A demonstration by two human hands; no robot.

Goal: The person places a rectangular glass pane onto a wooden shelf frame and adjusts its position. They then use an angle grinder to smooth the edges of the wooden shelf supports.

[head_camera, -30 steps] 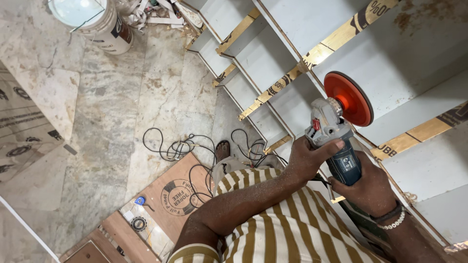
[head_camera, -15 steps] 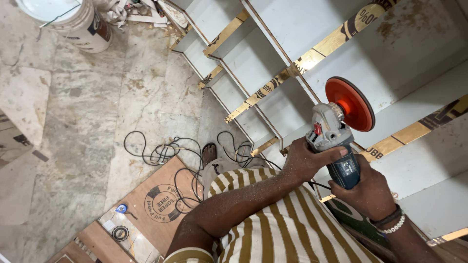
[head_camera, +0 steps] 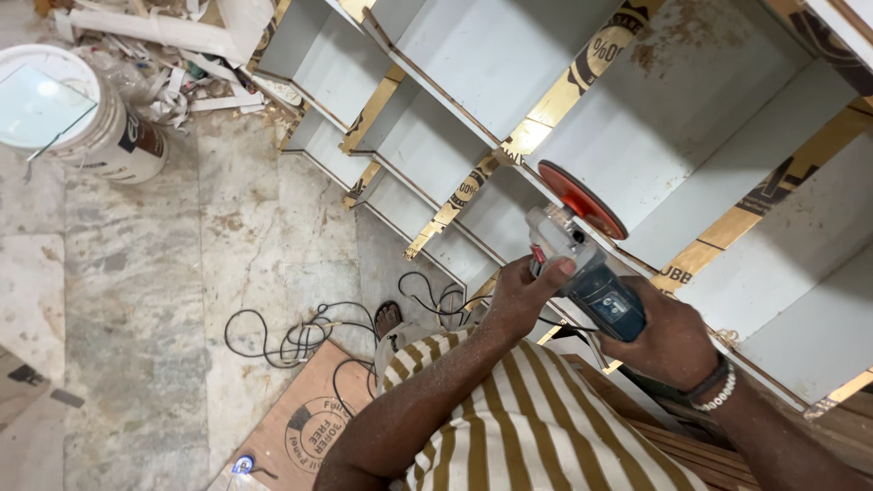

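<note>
I hold a blue and grey angle grinder [head_camera: 582, 273] with an orange-red sanding disc [head_camera: 579, 198]. My left hand [head_camera: 523, 293] grips the grey head of the tool, thumb on top. My right hand [head_camera: 668, 338], with a beaded bracelet on the wrist, wraps the blue body. The disc is tilted and sits against the front edge of a white shelf unit [head_camera: 637, 118] with brown plywood edges. My striped brown and white shirt [head_camera: 536, 427] fills the bottom of the view.
A black power cord [head_camera: 300, 338] lies coiled on the marble floor [head_camera: 164, 300]. A white bucket [head_camera: 77, 114] covered by a glass pane stands at top left, beside scrap strips [head_camera: 182, 64]. A plywood sheet [head_camera: 300, 418] lies below, and a sandal [head_camera: 388, 318] near the cord.
The grinder has tilted, so the disc now shows edge-on against the shelf edge instead of facing me. The view has shifted, with the bucket now lower and further in view.
</note>
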